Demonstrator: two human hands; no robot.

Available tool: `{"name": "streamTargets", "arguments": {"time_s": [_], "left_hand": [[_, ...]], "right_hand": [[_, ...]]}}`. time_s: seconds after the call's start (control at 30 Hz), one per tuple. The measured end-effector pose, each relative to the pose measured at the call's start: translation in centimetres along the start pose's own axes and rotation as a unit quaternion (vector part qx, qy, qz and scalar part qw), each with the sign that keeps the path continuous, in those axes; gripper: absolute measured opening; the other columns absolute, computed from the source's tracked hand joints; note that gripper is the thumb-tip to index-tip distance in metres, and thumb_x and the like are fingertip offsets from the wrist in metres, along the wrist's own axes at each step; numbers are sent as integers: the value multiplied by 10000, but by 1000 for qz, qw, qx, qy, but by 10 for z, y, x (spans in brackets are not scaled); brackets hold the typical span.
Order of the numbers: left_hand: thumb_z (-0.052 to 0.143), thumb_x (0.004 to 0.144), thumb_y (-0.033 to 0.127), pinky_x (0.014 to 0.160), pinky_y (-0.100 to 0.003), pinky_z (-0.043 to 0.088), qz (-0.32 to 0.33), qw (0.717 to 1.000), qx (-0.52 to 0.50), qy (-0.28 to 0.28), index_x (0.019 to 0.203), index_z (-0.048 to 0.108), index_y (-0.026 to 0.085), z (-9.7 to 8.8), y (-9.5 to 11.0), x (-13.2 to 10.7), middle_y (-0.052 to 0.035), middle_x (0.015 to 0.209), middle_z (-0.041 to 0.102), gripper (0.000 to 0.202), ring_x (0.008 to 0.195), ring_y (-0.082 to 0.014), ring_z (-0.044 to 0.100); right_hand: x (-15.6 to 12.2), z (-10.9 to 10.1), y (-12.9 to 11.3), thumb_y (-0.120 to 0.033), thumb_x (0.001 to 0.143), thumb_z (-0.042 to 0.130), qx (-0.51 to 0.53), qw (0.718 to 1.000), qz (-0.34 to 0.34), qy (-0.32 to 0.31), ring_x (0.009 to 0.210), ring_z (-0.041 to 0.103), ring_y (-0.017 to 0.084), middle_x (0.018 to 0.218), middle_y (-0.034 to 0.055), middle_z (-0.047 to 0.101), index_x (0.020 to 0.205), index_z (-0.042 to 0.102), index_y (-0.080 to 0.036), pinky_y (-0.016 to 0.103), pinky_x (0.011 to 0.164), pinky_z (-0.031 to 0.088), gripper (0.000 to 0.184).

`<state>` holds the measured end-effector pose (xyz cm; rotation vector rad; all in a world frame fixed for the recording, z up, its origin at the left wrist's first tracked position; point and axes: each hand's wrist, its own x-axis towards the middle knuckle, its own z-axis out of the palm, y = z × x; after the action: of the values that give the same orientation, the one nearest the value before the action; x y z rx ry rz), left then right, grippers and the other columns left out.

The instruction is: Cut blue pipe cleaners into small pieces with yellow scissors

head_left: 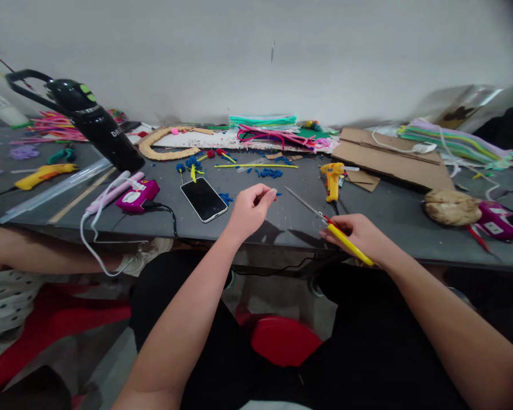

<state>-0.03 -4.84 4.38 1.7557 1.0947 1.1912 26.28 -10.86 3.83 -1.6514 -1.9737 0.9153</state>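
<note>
Over the table's front part, my left hand [255, 208] pinches a small blue pipe cleaner piece [279, 194], whose tip sticks out past the fingertips. To its right, my right hand [355, 232] is closed round the yellow-handled scissors [346, 242], blades pointing up and left toward the blue piece without touching it. A black-screened phone [204, 199] lies left of my left hand. Behind the hands lie several blue cut bits [268, 172] and a long yellow pipe cleaner [256, 166]. A yellow glue gun [333, 179] rests just beyond the scissors.
A tall black bottle [105, 134] stands at the left, near a purple power adapter [137, 195] with cables. Cardboard sheets [389, 156] and pipe cleaner bundles [457, 145] lie at the back right. Another glue gun [43, 175] is far left. Another person's leg [47, 250] shows at lower left.
</note>
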Motion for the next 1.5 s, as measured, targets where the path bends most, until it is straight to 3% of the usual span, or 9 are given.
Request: {"name": "streamTargets", "arguments": {"time_s": [0.17,0.67,0.83,1.2,1.5], "left_hand": [[514,908,473,495,-238,289,-23,999,-34,9,759,604,159,2,-1,1,12,592,444,359,526,-99,384],[464,932,440,471,-217,308,-102,980,-168,-9,679,462,175,14,-3,3,40,542,393,366,466,-72,366],[481,926,443,462,-216,295,-99,979,-178,-10,666,471,170,14,-3,4,40,540,397,377,463,-68,362],[480,936,425,476,-222,290,-88,981,-173,-21,688,501,164,13,0,3,35,548,413,361,478,-70,376],[492,933,425,476,-218,293,-82,979,-186,-29,695,517,157,13,-1,3,35,551,417,359,478,-67,382]], "right_hand": [[1,4,0,-624,720,658,-16,1000,10,-13,564,399,121,599,-22,469,682,542,-195,242,502,342,446],[2,5,-6,-491,774,635,-125,988,-56,74,563,404,115,599,-26,506,677,461,-208,247,534,318,347],[2,6,-4,-511,790,595,-170,980,-63,83,536,360,118,570,-24,472,669,450,-215,263,517,279,352],[2,5,-6,-504,806,579,-156,983,-63,78,549,334,116,559,-29,433,648,433,-210,262,514,269,365],[3,3,-1,-513,809,570,-156,982,-62,91,554,340,118,565,-23,451,641,498,-195,262,517,280,367]]}}
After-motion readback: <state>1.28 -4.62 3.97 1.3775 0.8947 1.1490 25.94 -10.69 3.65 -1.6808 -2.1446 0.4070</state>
